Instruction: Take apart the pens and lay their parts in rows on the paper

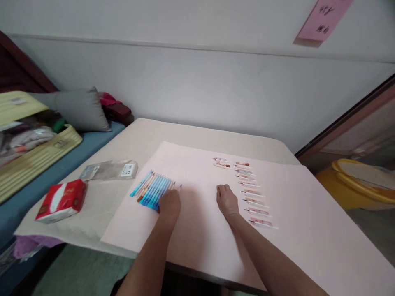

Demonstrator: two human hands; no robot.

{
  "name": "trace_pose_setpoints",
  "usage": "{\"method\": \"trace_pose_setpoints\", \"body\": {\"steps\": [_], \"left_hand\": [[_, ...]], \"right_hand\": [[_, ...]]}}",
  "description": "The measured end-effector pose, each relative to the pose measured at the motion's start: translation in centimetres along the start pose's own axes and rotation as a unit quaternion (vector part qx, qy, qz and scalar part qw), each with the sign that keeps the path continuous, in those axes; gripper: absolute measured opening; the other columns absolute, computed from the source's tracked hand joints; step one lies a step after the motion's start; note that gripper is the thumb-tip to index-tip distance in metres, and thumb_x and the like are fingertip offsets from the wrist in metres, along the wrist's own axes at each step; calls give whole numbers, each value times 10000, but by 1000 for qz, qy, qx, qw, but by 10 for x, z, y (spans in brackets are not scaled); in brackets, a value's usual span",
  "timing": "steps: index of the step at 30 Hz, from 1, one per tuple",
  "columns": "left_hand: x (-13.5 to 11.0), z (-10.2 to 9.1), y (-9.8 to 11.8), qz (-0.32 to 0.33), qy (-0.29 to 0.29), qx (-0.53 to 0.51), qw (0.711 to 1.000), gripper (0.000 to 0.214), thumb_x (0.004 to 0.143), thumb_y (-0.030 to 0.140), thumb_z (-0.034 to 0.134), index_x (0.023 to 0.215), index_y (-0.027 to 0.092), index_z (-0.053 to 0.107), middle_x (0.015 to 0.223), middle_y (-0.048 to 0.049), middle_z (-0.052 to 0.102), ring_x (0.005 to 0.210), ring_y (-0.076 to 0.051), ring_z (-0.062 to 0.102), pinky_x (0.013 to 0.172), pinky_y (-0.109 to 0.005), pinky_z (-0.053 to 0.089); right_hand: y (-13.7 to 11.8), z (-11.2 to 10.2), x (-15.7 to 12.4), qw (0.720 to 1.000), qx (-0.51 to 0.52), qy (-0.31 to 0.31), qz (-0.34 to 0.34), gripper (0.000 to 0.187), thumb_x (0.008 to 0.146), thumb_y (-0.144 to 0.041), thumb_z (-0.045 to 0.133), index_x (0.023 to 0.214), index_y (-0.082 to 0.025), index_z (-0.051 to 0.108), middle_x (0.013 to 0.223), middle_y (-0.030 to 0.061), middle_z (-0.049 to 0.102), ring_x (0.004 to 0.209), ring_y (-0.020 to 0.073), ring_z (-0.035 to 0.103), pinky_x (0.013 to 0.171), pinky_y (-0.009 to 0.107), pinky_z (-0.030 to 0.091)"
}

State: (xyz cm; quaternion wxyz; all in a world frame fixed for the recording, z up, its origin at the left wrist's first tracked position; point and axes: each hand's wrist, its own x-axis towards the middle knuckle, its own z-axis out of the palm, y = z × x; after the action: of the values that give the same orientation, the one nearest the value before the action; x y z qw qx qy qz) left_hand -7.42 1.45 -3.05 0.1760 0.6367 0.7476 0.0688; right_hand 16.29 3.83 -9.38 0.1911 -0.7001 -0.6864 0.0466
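Blue pens (153,189): slim barrels in light to mid blue, one or two orange-brown. They lie side by side, touching, in one slanted row on the left part of the pink sheet (197,230).
Blue pen count: about a dozen; the near end of the row is hidden by the hand, so no exact count.
Left hand (169,204): fingers curled, set on the near right end of the pen row. A thin tip shows just beyond the knuckles; whether the hand grips it cannot be told.
Right hand (226,199): palm down on the sheet, holding nothing, well apart from the left hand.
Pink-banded pieces (254,193): thin, pale, dark-tipped, laid crosswise in one column just right of the right hand.
Column count: about eight, plus three short pieces (222,162) at the far end.
Red packet (61,200): one, on the table's left edge.
Clear wrapper (109,169): one, beyond the packet.
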Motion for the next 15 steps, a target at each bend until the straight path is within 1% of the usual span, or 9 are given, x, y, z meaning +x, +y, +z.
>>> {"method": "trace_pose_setpoints", "body": {"steps": [4, 6, 7, 8, 9, 12, 13, 14, 15], "left_hand": [[2, -9, 6, 25, 4, -69, 997, 203, 799, 125, 434, 795, 97, 635, 881, -190, 647, 880, -266, 620, 738, -352, 442], [4, -15, 11, 47, -6, -120, 992, 170, 794, 198, 468, 744, 134, 618, 786, -129, 660, 780, -213, 630, 684, -300, 447], [5, -17, 14, 55, -20, -176, 983, 169, 792, 231, 474, 723, 148, 604, 728, -96, 655, 714, -182, 625, 640, -270, 445], [5, -19, 17, 57, -40, -255, 964, 170, 788, 260, 479, 710, 156, 589, 679, -69, 644, 652, -155, 613, 595, -245, 437], [4, -20, 20, 51, -64, -347, 934, 170, 778, 286, 489, 705, 158, 576, 642, -49, 629, 602, -135, 594, 554, -225, 423], [-1, -20, 28, 13, -120, -580, 805, 169, 710, 321, 572, 711, 153, 562, 609, -24, 596, 548, -108, 552, 498, -198, 383], [-4, -20, 30, 8, -127, -611, 782, 174, 690, 322, 596, 718, 152, 565, 619, -20, 595, 546, -104, 545, 497, -197, 376], [-7, -19, 33, 13, -130, -628, 767, 175, 677, 315, 611, 729, 152, 571, 639, -20, 598, 550, -101, 540, 499, -198, 371], [-10, -18, 35, 23, -131, -637, 759, 170, 671, 304, 620, 737, 153, 577, 660, -20, 602, 557, -99, 538, 505, -201, 370]], "right_hand": [[-5, -8, 2, 994, 102, -20, 40, 192, 831, -135, 430, 925, -194, 587, 984, 68, 525, 824, 165, 483, 621, 259, 289], [-10, -13, 2, 991, 124, -21, 54, 209, 819, -125, 423, 917, -180, 600, 981, 80, 541, 846, 174, 499, 656, 263, 318], [-13, -17, 2, 988, 139, -24, 63, 212, 815, -129, 423, 911, -171, 606, 972, 85, 554, 850, 177, 511, 673, 265, 334], [-17, -21, 0, 985, 158, -28, 71, 212, 815, -141, 423, 908, -165, 613, 958, 87, 570, 848, 177, 525, 689, 266, 351], [-23, -25, -4, 980, 179, -36, 77, 208, 816, -164, 431, 902, -164, 620, 935, 83, 589, 837, 174, 541, 701, 265, 368], [-46, -41, -24, 960, 260, -74, 78, 247, 852, -302, 425, 894, -178, 634, 828, 47, 641, 773, 158, 586, 691, 253, 416], [-55, -46, -32, 944, 307, -92, 80, 311, 875, -373, 386, 903, -180, 628, 817, 43, 648, 740, 152, 596, 662, 251, 430], [-64, -52, -40, 883, 437, -122, 116, 367, 872, -446, 392, 911, -164, 623, 837, 63, 653, 732, 159, 604, 650, 261, 438], [-73, -57, -48, 812, 544, -144, 154, 410, 853, -510, 414, 912, -158, 616, 836, 72, 651, 709, 159, 606, 639, 269, 442]]}}
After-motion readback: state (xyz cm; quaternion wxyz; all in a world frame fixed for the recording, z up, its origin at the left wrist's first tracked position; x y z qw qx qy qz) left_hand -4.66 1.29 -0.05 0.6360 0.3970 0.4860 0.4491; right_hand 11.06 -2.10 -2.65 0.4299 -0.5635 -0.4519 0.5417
